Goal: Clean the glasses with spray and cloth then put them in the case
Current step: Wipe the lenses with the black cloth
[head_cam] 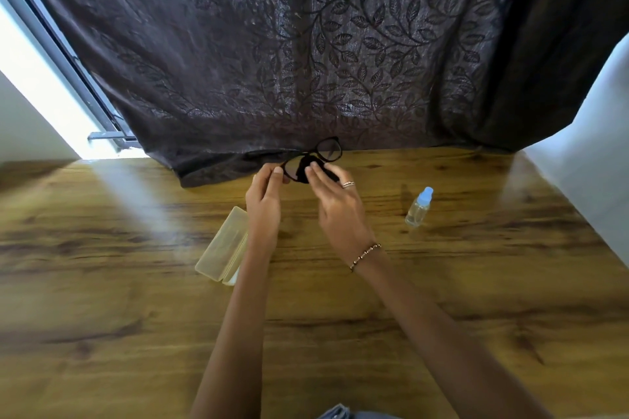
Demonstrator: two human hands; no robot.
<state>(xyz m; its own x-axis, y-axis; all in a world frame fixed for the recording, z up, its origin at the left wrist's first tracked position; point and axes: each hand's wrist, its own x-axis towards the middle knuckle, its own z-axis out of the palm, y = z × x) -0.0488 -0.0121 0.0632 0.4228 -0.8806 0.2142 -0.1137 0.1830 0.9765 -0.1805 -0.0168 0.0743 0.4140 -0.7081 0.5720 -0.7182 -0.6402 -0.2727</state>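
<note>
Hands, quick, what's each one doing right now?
Left hand: closed on the glasses at the frame's end.
Right hand: holding the black cloth against a lens.

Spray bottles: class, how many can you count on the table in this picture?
1. The spray bottle stands upright on the wooden table, to the right of the right hand. Another could be hidden beyond the picture's edges.

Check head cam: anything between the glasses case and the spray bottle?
Yes, in the head view both forearms cross between the glasses case and the spray bottle; otherwise bare wooden table.
</note>
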